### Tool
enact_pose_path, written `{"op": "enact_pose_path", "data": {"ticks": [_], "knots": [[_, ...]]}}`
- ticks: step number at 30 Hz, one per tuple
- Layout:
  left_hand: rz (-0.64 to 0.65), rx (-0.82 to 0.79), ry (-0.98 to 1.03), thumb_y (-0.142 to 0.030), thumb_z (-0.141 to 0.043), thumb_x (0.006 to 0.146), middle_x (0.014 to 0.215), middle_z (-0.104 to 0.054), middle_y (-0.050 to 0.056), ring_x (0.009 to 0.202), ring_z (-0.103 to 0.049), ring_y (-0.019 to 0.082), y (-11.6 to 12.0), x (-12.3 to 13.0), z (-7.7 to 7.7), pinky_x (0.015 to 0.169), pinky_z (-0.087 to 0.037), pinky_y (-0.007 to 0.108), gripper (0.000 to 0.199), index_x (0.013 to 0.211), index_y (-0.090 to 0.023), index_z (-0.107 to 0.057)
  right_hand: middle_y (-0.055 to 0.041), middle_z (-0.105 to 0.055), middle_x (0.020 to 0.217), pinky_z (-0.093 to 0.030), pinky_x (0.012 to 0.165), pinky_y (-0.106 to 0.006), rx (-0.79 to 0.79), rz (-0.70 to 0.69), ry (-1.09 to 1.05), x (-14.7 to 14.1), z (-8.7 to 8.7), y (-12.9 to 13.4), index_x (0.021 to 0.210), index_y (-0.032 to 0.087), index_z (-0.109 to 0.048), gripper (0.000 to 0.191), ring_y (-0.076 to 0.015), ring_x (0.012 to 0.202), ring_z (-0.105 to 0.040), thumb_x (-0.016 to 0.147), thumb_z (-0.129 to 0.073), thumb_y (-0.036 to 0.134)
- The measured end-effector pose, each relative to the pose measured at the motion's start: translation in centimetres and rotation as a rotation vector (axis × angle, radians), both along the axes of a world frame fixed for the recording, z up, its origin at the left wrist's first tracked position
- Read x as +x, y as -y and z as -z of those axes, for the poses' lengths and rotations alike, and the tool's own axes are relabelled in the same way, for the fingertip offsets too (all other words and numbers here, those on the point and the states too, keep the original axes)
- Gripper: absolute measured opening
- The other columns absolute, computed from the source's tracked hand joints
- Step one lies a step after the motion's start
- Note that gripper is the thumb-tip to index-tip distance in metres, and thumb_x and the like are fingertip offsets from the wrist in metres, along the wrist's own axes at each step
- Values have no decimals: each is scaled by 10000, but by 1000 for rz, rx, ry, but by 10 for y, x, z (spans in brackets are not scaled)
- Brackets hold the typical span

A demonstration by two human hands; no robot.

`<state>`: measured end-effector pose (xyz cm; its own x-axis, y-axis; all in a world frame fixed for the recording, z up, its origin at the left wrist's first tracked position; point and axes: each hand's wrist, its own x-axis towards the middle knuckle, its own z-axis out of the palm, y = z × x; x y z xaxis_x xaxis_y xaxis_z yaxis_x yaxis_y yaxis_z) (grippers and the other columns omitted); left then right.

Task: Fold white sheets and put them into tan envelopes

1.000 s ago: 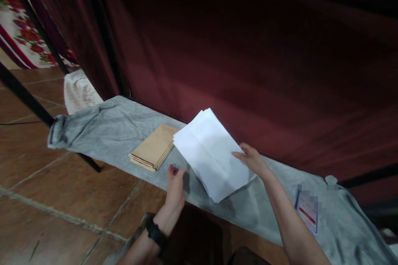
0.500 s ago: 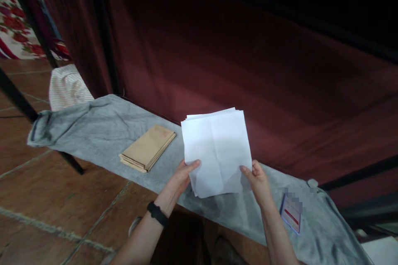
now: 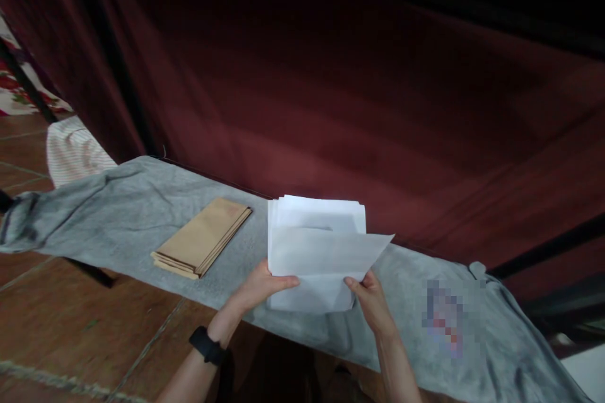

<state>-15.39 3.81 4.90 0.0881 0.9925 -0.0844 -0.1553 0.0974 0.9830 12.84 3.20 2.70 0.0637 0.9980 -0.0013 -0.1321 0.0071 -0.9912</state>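
Several white paper sheets are held in a stack above the grey cloth. My left hand grips their left edge, thumb on top, with a black band on the wrist. On the right edge, my right hand pinches the sheets between thumb and fingers. The front sheet's upper part folds toward me, its corner sticking out to the right, and more sheets show behind it. To the left, a stack of brown envelopes lies on the cloth, touched by neither hand.
A grey cloth covers the long narrow surface. At its right lies a blurred flat item. Behind hangs a dark red curtain with black poles. A striped white cloth is at the far left, above the tiled floor.
The front sheet, flat before, now bends over at its top toward me. Both hands and the stack sit slightly lower and further left in view. The camera view has shifted.
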Motion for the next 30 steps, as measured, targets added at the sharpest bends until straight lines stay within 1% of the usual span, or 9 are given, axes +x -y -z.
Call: {"op": "enact_pose_path", "data": {"ticks": [3, 8, 11, 17, 22, 24, 26, 28, 30], "knots": [[-25, 7, -24, -337, -944, 520, 939, -801, 106, 903, -735, 345, 1, 3, -5, 891, -590, 480, 438, 908, -188, -805, -42, -809, 1016, -570, 910, -448, -47, -41, 25, 6, 6, -2, 975, 269, -791, 414, -295, 969, -724, 631, -913, 466], [-48, 52, 5, -324, -931, 526, 884, -799, 84, 934, -724, 346, 3, 3, -26, 945, -569, 485, 353, 835, -200, -813, -49, -817, 961, -565, 940, -471, 18, -43, 97, 19, -15, -7, 892, 263, -824, 348, -302, 939, -732, 631, -922, 472], [17, 73, -10, -313, -929, 531, 835, -788, 87, 894, -722, 342, 3, 1, -32, 899, -580, 471, 310, 787, -187, -807, -62, -816, 982, -579, 918, -475, -12, -91, 157, 19, -21, -5, 943, 253, -827, 398, -312, 937, -736, 614, -939, 446], [-31, 22, 15, -428, -889, 631, 915, -795, 85, 894, -720, 329, -5, 7, -20, 830, -582, 413, 381, 899, -172, -805, -71, -811, 1023, -537, 1028, -505, -24, 43, 226, 4, -21, -4, 946, 237, -821, 414, -345, 1096, -706, 624, -924, 476], [-70, -30, 17, -498, -868, 654, 866, -774, 74, 799, -700, 298, -13, 6, -18, 736, -568, 378, 437, 935, -174, -785, -95, -813, 1021, -610, 869, -477, -125, -57, 34, -14, -22, -13, 1004, 211, -809, 434, -340, 948, -762, 701, -872, 515], [-151, 15, -9, -496, -841, 692, 917, -775, 80, 868, -703, 301, -16, -9, -18, 809, -565, 386, 481, 1048, -179, -774, -91, -810, 1053, -620, 853, -475, -158, -47, -39, -22, -14, -17, 1041, 221, -797, 445, -338, 926, -773, 712, -861, 513], [-375, 66, -65, -463, -800, 744, 1022, -772, 95, 1049, -685, 306, -22, -39, -13, 969, -521, 379, 452, 1101, -187, -761, -75, -811, 1054, -627, 851, -472, -192, -23, -76, -30, -2, -22, 1036, 241, -791, 412, -337, 918, -778, 714, -856, 490], [-623, 84, -289, -401, -724, 807, 1150, -748, 110, 1177, -643, 303, -28, -81, -4, 1084, -450, 376, 350, 1085, -189, -751, -57, -816, 1025, -635, 841, -465, -244, -6, -109, -36, 12, -27, 998, 262, -789, 364, -334, 904, -781, 701, -860, 458], [-758, -8, -644, -360, -618, 868, 1236, -713, 144, 1199, -633, 326, -34, -131, 6, 1093, -441, 436, 374, 1181, -174, -704, -40, -823, 962, -641, 813, -462, -305, 23, -144, -40, 26, -31, 946, 276, -785, 328, -328, 863, -784, 673, -867, 437]]}}
